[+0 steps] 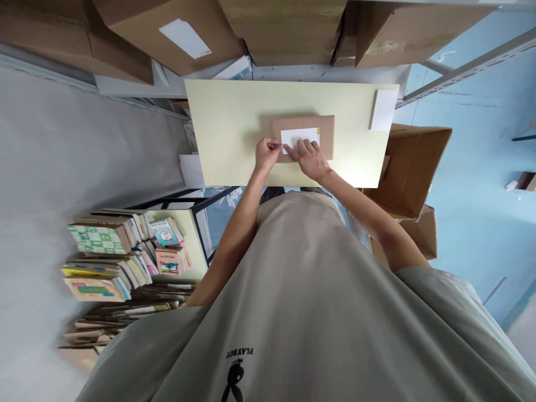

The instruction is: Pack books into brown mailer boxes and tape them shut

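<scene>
In the head view, a flat brown parcel point(302, 137) lies in the middle of a pale yellow table point(234, 123), with a white label point(300, 137) on its top face. The left hand point(267, 153) is pinched on the label's left edge, thumb and forefinger closed on something thin there; whether it is backing paper or the label's own corner cannot be told. The right hand point(310, 159) is laid flat and unclenched, fingers pressing the label's lower part and the parcel beneath.

For the label to sit well, it is judged that the parcel should be kept pinned by the flat hand while the pinched edge is drawn off low and slowly, the label being smoothed from the held side outward so no crease forms.

A white stack of paper point(383, 109) rests at the table's far right corner, well apart. Large cartons point(288, 28) stand beyond the table, an open cardboard box point(412, 167) just beside its right edge, and piled books point(121, 251) on a lower surface to the left. Nothing is seen obstructing the hands.
</scene>
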Tool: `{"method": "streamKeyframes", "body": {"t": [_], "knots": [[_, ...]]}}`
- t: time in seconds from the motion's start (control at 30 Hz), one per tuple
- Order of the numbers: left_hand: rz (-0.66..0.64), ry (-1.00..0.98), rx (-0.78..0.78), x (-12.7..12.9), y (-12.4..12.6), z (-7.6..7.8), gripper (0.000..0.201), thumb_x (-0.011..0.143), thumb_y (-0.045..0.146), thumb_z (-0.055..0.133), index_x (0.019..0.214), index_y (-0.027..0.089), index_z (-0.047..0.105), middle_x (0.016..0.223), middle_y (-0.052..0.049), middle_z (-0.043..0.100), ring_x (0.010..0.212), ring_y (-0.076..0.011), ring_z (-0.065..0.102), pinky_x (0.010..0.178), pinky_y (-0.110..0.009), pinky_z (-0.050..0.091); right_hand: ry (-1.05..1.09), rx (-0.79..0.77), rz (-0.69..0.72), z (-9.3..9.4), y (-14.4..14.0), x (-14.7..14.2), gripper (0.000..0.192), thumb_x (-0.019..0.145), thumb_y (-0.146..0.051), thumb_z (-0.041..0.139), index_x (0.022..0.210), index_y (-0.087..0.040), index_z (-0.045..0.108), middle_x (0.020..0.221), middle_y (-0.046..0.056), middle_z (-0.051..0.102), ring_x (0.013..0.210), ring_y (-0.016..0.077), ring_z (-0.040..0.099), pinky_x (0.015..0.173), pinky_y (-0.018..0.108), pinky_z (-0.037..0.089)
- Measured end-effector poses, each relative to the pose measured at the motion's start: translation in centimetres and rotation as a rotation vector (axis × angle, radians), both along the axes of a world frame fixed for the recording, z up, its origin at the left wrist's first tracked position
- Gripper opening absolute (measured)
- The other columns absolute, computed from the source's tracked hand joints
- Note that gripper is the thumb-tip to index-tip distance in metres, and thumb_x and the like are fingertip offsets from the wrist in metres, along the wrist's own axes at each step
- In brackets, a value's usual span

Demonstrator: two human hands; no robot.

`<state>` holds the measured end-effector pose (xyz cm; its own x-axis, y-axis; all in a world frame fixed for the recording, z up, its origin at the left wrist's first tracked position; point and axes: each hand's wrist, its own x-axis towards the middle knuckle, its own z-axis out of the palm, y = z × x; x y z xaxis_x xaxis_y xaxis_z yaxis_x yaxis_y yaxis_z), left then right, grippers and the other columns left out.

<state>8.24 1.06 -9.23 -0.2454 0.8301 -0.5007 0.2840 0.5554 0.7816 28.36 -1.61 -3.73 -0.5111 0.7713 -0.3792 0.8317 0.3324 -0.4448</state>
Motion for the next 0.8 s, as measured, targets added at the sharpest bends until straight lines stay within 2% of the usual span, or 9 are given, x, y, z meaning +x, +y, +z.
{"method": "streamKeyframes", "body": {"t": [0.13, 0.23, 0.4, 0.5, 0.63, 0.8], "knots": [[-0.079, -0.027, -0.029, -0.8, 0.0, 0.4, 0.03, 0.084, 0.003, 0.09, 0.096, 0.023, 0.07, 0.078, 0.004, 0.064, 0.08, -0.0168, 0.068, 0.084, -0.03, 0.058, -0.017, 0.016, 0.069, 0.4, -1.6, 0.7, 0.077, 0.12, -0.027, 0.052, 0.194, -0.031, 0.032, 0.157, 0.023, 0.064, 0.145, 0.0453, 0.056, 0.123, 0.064, 0.044], [-0.132, -0.054, -0.035, -1.3, -0.2, 0.8, 0.038, 0.081, 0.001, 0.092, 0.103, 0.022, 0.07, 0.079, 0.006, 0.064, 0.079, -0.0151, 0.066, 0.082, -0.028, 0.056, -0.009, 0.038, 0.068, 0.1, -1.8, 0.7, 0.075, 0.122, -0.024, 0.045, 0.195, -0.031, 0.03, 0.158, 0.023, 0.065, 0.144, 0.0443, 0.057, 0.122, 0.062, 0.045], [-0.18, -0.047, -0.028, -1.4, -0.3, 0.8, 0.044, 0.077, -0.002, 0.091, 0.108, 0.022, 0.069, 0.085, 0.005, 0.067, 0.083, -0.0157, 0.068, 0.083, -0.029, 0.056, -0.011, 0.046, 0.016, -0.4, -2.0, 1.1, 0.068, 0.124, -0.021, 0.037, 0.192, -0.026, 0.04, 0.16, 0.023, 0.065, 0.147, 0.0436, 0.057, 0.124, 0.061, 0.047], [-0.177, -0.006, -0.02, -1.2, -0.5, 0.7, 0.043, 0.079, -0.002, 0.089, 0.109, 0.021, 0.069, 0.085, 0.005, 0.067, 0.084, -0.016, 0.069, 0.086, -0.029, 0.057, -0.013, 0.044, -0.021, -0.5, -2.7, 1.3, 0.069, 0.121, -0.016, 0.032, 0.189, -0.018, 0.046, 0.163, 0.027, 0.064, 0.149, 0.045, 0.056, 0.125, 0.063, 0.047], [-0.184, 0.083, 0.012, -0.7, -0.9, 0.7, 0.038, 0.084, 0.007, 0.093, 0.109, 0.022, 0.069, 0.084, 0.004, 0.067, 0.087, -0.018, 0.072, 0.09, -0.031, 0.057, -0.018, 0.048, -0.062, -0.5, -3.4, 0.6, 0.071, 0.118, -0.012, 0.031, 0.187, -0.01, 0.046, 0.162, 0.03, 0.064, 0.148, 0.0468, 0.057, 0.126, 0.067, 0.047], [-0.15, 0.15, 0.036, 0.0, -1.1, 0.5, 0.036, 0.087, 0.019, 0.099, 0.105, 0.024, 0.068, 0.083, 0.003, 0.068, 0.087, -0.0211, 0.073, 0.091, -0.034, 0.058, 0.0, 0.062, -0.165, -0.6, -2.6, -0.4, 0.069, 0.12, -0.019, 0.028, 0.186, -0.006, 0.046, 0.161, 0.032, 0.065, 0.149, 0.048, 0.057, 0.128, 0.071, 0.047]]}}
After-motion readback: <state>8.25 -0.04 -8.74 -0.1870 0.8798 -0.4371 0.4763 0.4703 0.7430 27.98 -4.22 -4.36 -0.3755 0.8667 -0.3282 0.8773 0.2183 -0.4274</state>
